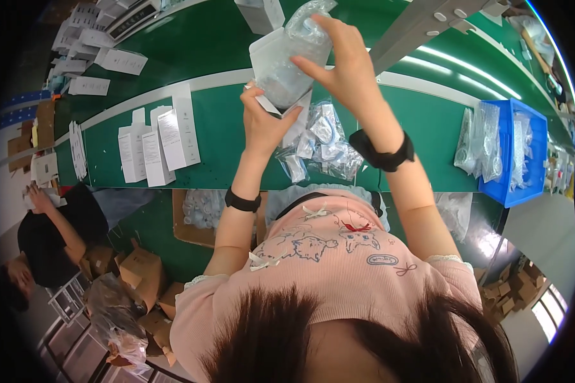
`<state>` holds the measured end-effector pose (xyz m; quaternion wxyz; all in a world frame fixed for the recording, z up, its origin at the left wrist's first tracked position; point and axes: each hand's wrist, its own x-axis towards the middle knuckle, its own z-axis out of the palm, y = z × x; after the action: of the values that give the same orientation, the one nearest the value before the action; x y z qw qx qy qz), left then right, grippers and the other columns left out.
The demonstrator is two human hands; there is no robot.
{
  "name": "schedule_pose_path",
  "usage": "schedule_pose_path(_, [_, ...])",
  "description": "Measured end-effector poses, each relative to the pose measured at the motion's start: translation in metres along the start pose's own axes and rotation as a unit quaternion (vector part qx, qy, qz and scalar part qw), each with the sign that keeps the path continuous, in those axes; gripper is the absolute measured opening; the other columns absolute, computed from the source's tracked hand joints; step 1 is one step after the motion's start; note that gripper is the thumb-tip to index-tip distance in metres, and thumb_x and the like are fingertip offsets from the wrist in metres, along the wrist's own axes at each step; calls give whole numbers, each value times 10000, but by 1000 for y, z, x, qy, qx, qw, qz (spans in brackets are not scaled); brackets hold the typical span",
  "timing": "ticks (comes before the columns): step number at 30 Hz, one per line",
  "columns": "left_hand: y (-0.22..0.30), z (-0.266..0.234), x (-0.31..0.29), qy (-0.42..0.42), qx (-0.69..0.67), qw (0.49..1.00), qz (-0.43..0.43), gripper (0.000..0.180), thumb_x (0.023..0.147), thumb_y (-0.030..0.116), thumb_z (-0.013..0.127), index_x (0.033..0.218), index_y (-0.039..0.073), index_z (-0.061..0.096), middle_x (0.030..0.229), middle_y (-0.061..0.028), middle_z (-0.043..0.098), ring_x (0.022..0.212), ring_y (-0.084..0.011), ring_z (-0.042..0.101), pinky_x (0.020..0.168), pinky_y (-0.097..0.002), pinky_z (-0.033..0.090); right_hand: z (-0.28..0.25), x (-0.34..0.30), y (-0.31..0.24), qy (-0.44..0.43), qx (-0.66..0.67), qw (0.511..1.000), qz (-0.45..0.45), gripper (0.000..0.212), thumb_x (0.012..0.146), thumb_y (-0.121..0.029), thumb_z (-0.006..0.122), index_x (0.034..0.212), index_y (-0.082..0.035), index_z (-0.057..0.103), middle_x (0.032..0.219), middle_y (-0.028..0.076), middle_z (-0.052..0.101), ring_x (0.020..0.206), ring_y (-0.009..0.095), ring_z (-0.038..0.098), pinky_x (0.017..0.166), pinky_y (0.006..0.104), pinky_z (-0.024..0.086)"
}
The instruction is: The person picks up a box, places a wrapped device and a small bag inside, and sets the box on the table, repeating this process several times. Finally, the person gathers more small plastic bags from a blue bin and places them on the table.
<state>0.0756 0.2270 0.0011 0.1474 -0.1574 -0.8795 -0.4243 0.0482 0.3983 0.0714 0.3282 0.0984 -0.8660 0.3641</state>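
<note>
A white open-topped box [262,60] stands tilted over the table's middle, its flap raised. My left hand [265,124] is closed round its near lower end. Clear bubble wrap [308,29] sticks up out of the box, and my right hand [345,60] grips it between thumb and fingers at the box's right side. What the wrap encloses is hard to make out. Below the box, close to my body, lies a heap of small clear bags [329,137] with white and blue pieces inside.
Several white boxes [180,137] stand on the green table at left; more white boxes [121,60] lie at the far left. At right, a blue bin [535,150] holds bubble-wrap pouches, with others [485,143] beside it. A metal post [421,25] rises at the back. A co-worker's hand [41,201] shows at lower left.
</note>
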Motion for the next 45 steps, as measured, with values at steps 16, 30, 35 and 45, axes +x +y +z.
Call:
schedule_pose_path(16, [-66,6,19,13,-148,988,46,744,552,176,808,1057,83,269,1199,-241,377,1025,-370,477,823,-389,424,3,-53,39,-154,165,959,173,393,665,-133,682,1043,-87,586,1014,121,513,961,261,484,845,341,404])
schedule_pose_path(30, [-38,-29,26,-30,-20,999,-26,230,624,94,713,806,18,594,866,-94,521,738,-249,520,666,-285,419,16,-101,35,-210,260,930,154,281,651,23,652,903,-25,537,941,135,528,870,280,544,778,302,448])
schedule_pose_path(35, [-24,-36,42,-39,-11,987,-154,194,608,50,698,769,14,597,684,-64,523,564,-163,470,525,-269,365,48,-31,10,-35,299,953,-38,212,665,40,631,857,-30,570,919,145,536,869,270,556,742,307,465])
schedule_pose_path(45, [-66,-38,35,-39,-242,943,-224,140,653,-11,676,727,0,559,680,-5,543,631,-74,493,553,-220,394,87,-27,3,-317,3,909,-269,309,650,-251,671,911,-100,600,986,19,535,1087,250,426,962,476,292])
